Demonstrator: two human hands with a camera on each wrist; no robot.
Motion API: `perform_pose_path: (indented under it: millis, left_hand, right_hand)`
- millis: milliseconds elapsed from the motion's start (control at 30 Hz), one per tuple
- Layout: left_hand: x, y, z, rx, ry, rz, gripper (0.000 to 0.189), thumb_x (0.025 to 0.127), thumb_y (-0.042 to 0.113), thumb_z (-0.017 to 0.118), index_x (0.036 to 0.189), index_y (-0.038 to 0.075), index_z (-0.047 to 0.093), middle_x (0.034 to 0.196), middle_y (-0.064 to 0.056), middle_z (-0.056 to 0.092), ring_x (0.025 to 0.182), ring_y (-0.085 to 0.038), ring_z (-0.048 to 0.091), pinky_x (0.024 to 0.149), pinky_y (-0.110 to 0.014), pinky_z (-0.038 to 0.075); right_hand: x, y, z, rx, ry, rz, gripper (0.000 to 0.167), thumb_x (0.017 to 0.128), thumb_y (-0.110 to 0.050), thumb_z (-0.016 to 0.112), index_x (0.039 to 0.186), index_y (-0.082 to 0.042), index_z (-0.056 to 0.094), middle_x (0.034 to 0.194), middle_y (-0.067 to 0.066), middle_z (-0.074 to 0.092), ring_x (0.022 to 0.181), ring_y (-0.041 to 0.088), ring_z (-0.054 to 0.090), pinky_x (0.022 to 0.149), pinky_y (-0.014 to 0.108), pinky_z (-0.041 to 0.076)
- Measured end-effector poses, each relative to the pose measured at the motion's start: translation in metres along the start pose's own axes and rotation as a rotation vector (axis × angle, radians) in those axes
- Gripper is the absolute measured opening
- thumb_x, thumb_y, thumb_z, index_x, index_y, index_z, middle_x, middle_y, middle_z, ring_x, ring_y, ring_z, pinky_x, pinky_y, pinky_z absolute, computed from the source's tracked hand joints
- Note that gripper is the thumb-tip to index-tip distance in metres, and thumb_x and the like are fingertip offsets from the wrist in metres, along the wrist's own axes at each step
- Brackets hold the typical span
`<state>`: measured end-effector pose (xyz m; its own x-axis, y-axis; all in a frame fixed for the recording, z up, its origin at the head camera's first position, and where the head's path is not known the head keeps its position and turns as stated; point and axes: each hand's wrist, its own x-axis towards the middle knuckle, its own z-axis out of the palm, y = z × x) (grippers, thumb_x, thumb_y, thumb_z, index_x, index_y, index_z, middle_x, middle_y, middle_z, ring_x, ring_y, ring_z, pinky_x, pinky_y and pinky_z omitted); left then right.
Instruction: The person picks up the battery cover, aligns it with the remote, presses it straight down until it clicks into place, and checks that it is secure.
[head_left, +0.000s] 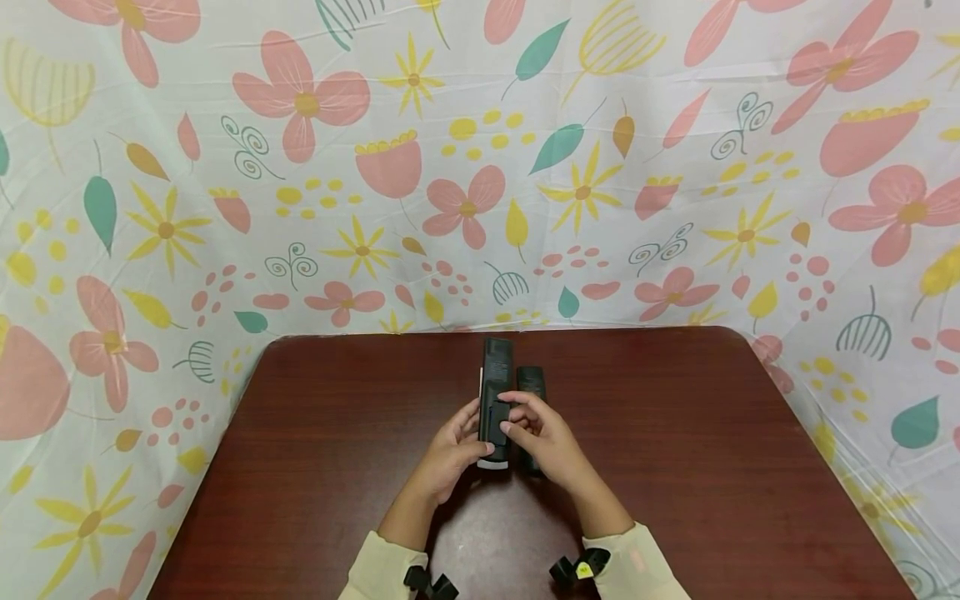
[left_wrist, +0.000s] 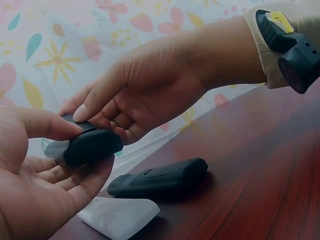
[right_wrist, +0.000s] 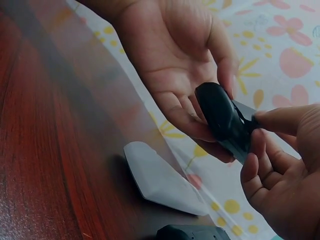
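Observation:
Held above the table, a black remote control (head_left: 497, 358) has its back side up in the head view. My left hand (head_left: 452, 454) grips it from the left, thumb on top near its lower end and fingers underneath. With thumb and index finger, my right hand (head_left: 551, 437) pinches the battery cover (head_left: 498, 414) on the remote's back. In the right wrist view a narrow gap shows between the cover (right_wrist: 245, 117) and the remote (right_wrist: 217, 112). Whether batteries lie inside is hidden.
A second black remote (left_wrist: 160, 177) lies on the brown table (head_left: 337, 400), right of the held one. Beside it and below the hands lies a white, remote-like object (left_wrist: 120, 217), mostly hidden in the head view. A floral cloth (head_left: 465, 167) hangs behind the table.

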<state>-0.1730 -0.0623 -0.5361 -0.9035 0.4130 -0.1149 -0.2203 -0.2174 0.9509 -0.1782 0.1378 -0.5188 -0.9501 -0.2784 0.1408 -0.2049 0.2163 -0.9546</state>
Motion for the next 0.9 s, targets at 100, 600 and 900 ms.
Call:
perform_pose_path:
  millis: [100, 600, 900]
  left_hand:
    - [0.0003, -0.0004, -0.0003, -0.002, -0.005, 0.001, 0.082, 0.089, -0.001, 0.06, 0.161, 0.011, 0.022, 0.158, -0.017, 0.039, 0.138, -0.026, 0.051, 0.1, -0.029, 0.051]
    - [-0.0001, 0.0003, -0.0008, -0.008, 0.003, 0.001, 0.079, 0.09, -0.002, 0.06, 0.16, 0.014, 0.026, 0.158, -0.016, 0.041, 0.133, -0.023, 0.056, 0.099, -0.029, 0.051]
    - [-0.0001, 0.0014, -0.0008, 0.009, 0.019, 0.015, 0.074, 0.093, 0.0, 0.059, 0.159, 0.014, 0.029, 0.156, -0.016, 0.044, 0.124, -0.018, 0.06, 0.098, -0.029, 0.051]
  right_hand:
    - [-0.0006, -0.0004, 0.0004, 0.002, -0.003, -0.003, 0.038, 0.098, -0.019, 0.067, 0.135, -0.019, 0.06, 0.099, 0.013, 0.064, 0.082, 0.015, 0.058, 0.072, 0.024, 0.049]
    - [-0.0012, -0.0005, 0.0014, -0.027, 0.006, -0.03, 0.036, 0.098, -0.019, 0.068, 0.133, -0.021, 0.061, 0.109, 0.007, 0.057, 0.086, 0.014, 0.057, 0.072, 0.024, 0.05]
    - [0.0005, 0.0008, 0.0025, -0.058, 0.011, -0.038, 0.038, 0.095, -0.018, 0.071, 0.132, -0.019, 0.063, 0.106, 0.009, 0.055, 0.085, 0.013, 0.055, 0.07, 0.025, 0.049]
